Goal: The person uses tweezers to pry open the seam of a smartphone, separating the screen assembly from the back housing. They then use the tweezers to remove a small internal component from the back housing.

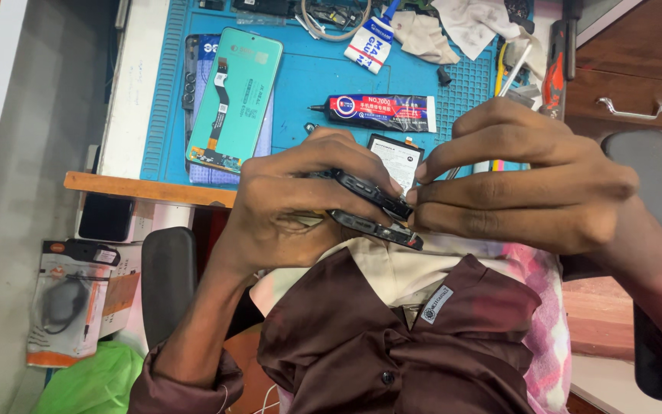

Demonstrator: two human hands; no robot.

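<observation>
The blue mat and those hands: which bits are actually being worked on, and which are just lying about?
In hand:
left hand
right hand
dark phone frame
battery

Lying about:
glue tube
teal screen panel
white cloth
white tube
blue mat

From my remote seat, I saw the left hand point(285, 203) curled tight, its fingers point(323, 153) bent over and its wrist angled down toward a rolled brown sleeve. The right hand point(530, 180) came in from the opposite side, fingers point(453, 157) extended and pinched together. The two sets of fingertips met at centre frame.
</observation>
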